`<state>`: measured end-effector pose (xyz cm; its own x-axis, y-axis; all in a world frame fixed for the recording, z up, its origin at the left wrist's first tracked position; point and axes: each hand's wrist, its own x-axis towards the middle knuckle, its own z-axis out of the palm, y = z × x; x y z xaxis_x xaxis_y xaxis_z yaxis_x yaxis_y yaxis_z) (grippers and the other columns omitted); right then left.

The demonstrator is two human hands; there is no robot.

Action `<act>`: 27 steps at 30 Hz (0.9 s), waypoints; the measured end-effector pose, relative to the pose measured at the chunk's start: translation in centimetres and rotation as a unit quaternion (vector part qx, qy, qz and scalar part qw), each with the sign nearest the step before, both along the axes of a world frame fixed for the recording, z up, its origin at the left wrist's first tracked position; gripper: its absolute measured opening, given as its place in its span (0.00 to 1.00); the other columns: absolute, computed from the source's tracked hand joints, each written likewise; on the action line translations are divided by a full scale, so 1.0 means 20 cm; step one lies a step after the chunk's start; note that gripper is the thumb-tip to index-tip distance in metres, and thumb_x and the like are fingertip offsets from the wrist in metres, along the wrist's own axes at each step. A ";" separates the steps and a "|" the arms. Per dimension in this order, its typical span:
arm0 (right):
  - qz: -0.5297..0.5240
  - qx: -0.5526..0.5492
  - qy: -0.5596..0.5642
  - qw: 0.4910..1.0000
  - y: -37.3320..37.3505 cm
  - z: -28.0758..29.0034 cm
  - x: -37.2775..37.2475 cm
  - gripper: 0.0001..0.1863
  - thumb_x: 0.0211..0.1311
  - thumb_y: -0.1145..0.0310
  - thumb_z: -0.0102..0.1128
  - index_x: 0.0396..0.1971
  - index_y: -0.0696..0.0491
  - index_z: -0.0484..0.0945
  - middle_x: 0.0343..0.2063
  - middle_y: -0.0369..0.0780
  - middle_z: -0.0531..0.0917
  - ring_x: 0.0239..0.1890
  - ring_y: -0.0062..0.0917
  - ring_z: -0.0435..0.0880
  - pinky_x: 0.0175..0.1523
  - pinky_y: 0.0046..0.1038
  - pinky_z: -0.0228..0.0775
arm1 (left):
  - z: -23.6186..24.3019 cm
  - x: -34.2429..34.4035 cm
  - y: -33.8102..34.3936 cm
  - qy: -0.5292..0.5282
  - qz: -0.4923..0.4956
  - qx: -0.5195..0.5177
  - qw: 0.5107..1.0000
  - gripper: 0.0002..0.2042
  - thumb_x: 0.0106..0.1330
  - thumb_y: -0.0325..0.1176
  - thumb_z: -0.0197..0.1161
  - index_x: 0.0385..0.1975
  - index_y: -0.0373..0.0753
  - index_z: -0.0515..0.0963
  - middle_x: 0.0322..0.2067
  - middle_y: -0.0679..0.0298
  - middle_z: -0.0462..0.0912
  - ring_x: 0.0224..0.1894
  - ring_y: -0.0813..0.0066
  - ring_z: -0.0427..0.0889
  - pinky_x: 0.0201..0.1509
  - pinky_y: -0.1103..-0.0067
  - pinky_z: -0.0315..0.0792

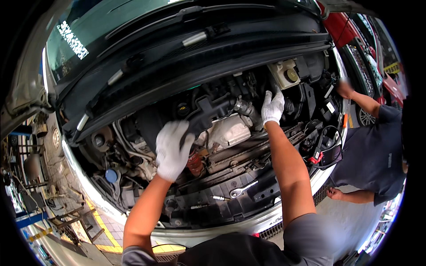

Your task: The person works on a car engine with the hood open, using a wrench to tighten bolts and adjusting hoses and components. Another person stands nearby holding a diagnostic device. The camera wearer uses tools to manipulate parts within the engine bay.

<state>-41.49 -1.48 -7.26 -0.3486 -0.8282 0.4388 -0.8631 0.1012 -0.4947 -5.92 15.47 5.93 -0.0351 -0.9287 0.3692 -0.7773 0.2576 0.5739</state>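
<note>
My left hand (173, 150) wears a white knit glove over the engine bay, near the black engine cover (204, 108) and red ribbed hose (194, 165); its fingers are apart, slightly blurred, holding nothing visible. My right hand (273, 106), also gloved, reaches in just below the translucent reservoir (284, 71) with its black cap, fingers apart and slightly bent, nothing visible in them. A silver ratchet (237, 193) and a short metal tool piece (220, 198) lie on the black front panel (208, 210).
A co-worker's arm (368, 102) reaches to the car's right edge; their other hand (335, 193) hangs lower. A black cable loop with red clamp (316, 157) sits at the bay's right. A red car (341, 31) stands beyond; metal racks (26, 177) fill the left side.
</note>
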 end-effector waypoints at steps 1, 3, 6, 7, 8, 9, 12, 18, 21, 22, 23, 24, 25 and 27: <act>-0.019 0.007 -0.015 1.000 -0.02 -0.03 -0.03 0.26 0.74 0.58 0.58 0.62 0.61 0.76 0.59 0.54 0.81 0.64 0.50 0.77 0.70 0.44 0.67 | -0.04 -0.07 -0.18 0.034 0.010 -0.009 0.999 0.17 0.73 0.34 0.64 0.57 0.35 0.80 0.56 0.48 0.83 0.61 0.45 0.78 0.68 0.58 0.68; 0.008 0.023 0.027 0.999 -0.07 -0.04 -0.04 0.26 0.75 0.58 0.58 0.62 0.62 0.75 0.59 0.54 0.81 0.64 0.49 0.77 0.70 0.44 0.67 | -0.23 -0.17 -0.50 0.005 0.068 -0.079 0.995 0.17 0.76 0.37 0.58 0.58 0.35 0.79 0.53 0.49 0.84 0.59 0.46 0.79 0.67 0.58 0.70; 0.083 -0.013 0.010 0.996 -0.09 0.01 0.05 0.25 0.74 0.58 0.59 0.63 0.59 0.76 0.59 0.53 0.80 0.63 0.49 0.76 0.71 0.45 0.65 | -0.49 -0.25 -0.77 -0.238 0.152 -0.072 0.957 0.17 0.77 0.42 0.56 0.58 0.40 0.80 0.53 0.48 0.83 0.52 0.43 0.82 0.60 0.55 0.74; 0.099 -0.016 0.005 0.995 -0.10 0.01 0.07 0.25 0.74 0.58 0.59 0.63 0.58 0.76 0.60 0.53 0.80 0.64 0.49 0.76 0.72 0.45 0.64 | -0.53 -0.28 -0.83 -0.362 0.156 -0.133 0.909 0.18 0.77 0.43 0.56 0.59 0.41 0.79 0.54 0.48 0.83 0.51 0.41 0.82 0.58 0.53 0.75; 0.109 -0.049 0.034 0.992 -0.11 -0.02 0.12 0.25 0.74 0.57 0.60 0.63 0.56 0.76 0.61 0.52 0.78 0.65 0.50 0.73 0.73 0.49 0.61 | -0.59 -0.29 -0.90 -0.311 0.142 -0.070 0.937 0.18 0.78 0.43 0.55 0.61 0.42 0.79 0.55 0.49 0.83 0.51 0.40 0.82 0.57 0.52 0.75; 0.094 -0.060 0.045 0.993 -0.13 -0.04 0.16 0.25 0.73 0.57 0.60 0.63 0.56 0.76 0.62 0.54 0.77 0.67 0.52 0.69 0.74 0.52 0.57 | -0.67 -0.30 -0.97 -0.259 0.127 -0.007 0.957 0.19 0.78 0.43 0.55 0.62 0.43 0.78 0.55 0.49 0.83 0.51 0.39 0.82 0.56 0.50 0.76; 0.067 -0.064 0.084 0.992 -0.14 -0.02 0.27 0.23 0.72 0.57 0.61 0.58 0.57 0.80 0.62 0.57 0.76 0.66 0.53 0.68 0.74 0.53 0.54 | -0.87 -0.26 -1.01 -0.362 0.107 -0.020 0.926 0.19 0.79 0.42 0.54 0.66 0.48 0.76 0.55 0.50 0.83 0.51 0.40 0.82 0.53 0.49 0.77; 0.065 -0.079 0.071 0.992 -0.14 -0.05 0.26 0.18 0.70 0.59 0.61 0.48 0.58 0.85 0.62 0.58 0.76 0.64 0.54 0.70 0.72 0.53 0.58 | -0.86 -0.26 -1.03 -0.192 0.104 0.015 0.976 0.21 0.76 0.48 0.62 0.62 0.46 0.80 0.50 0.49 0.86 0.53 0.44 0.83 0.58 0.57 0.77; 0.055 -0.095 0.069 0.992 -0.14 -0.03 0.26 0.16 0.67 0.61 0.63 0.46 0.58 0.86 0.61 0.58 0.77 0.63 0.54 0.70 0.70 0.51 0.61 | -0.62 -0.32 -1.02 -0.012 0.145 0.069 0.987 0.23 0.72 0.53 0.66 0.55 0.42 0.84 0.51 0.48 0.86 0.55 0.45 0.82 0.61 0.59 0.74; 0.055 -0.100 0.068 0.991 -0.15 -0.03 0.26 0.16 0.66 0.61 0.63 0.45 0.58 0.86 0.61 0.57 0.77 0.63 0.53 0.70 0.70 0.51 0.61 | -0.60 -0.33 -1.02 0.012 0.148 0.058 0.987 0.23 0.70 0.54 0.67 0.52 0.40 0.84 0.52 0.47 0.86 0.55 0.45 0.82 0.61 0.59 0.74; 0.054 -0.106 0.068 0.991 -0.15 -0.03 0.26 0.16 0.66 0.61 0.64 0.44 0.58 0.86 0.61 0.57 0.77 0.63 0.53 0.70 0.70 0.50 0.61 | -0.60 -0.34 -1.02 0.038 0.151 0.046 0.987 0.24 0.69 0.55 0.68 0.50 0.39 0.85 0.52 0.47 0.85 0.56 0.45 0.82 0.62 0.59 0.73; 0.049 -0.112 0.062 0.991 -0.15 -0.03 0.27 0.15 0.65 0.61 0.64 0.42 0.57 0.87 0.60 0.56 0.78 0.63 0.53 0.70 0.71 0.50 0.60 | -0.64 -0.31 -1.02 0.000 0.135 0.031 0.990 0.24 0.71 0.54 0.66 0.53 0.38 0.83 0.52 0.47 0.85 0.56 0.45 0.82 0.62 0.59 0.73; 0.044 -0.113 0.064 0.991 -0.15 -0.04 0.27 0.15 0.64 0.61 0.65 0.41 0.57 0.87 0.59 0.54 0.79 0.63 0.52 0.71 0.72 0.50 0.60 | -0.66 -0.30 -1.02 -0.039 0.120 0.014 0.992 0.24 0.73 0.53 0.63 0.55 0.37 0.81 0.51 0.47 0.86 0.56 0.45 0.82 0.63 0.59 0.72; 0.038 -0.109 0.040 0.993 -0.15 -0.03 0.27 0.15 0.63 0.60 0.66 0.41 0.56 0.87 0.58 0.54 0.80 0.63 0.51 0.71 0.73 0.51 0.59 | -0.68 -0.25 -1.02 0.048 0.039 0.065 0.996 0.23 0.75 0.52 0.61 0.56 0.38 0.79 0.50 0.48 0.85 0.56 0.45 0.82 0.63 0.59 0.71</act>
<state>-36.15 -4.42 -7.90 -0.2455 -0.7332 0.6342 -0.9012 -0.0683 -0.4279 -10.88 -4.90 -7.64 0.0680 -0.9676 0.2433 -0.7321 0.1173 0.6711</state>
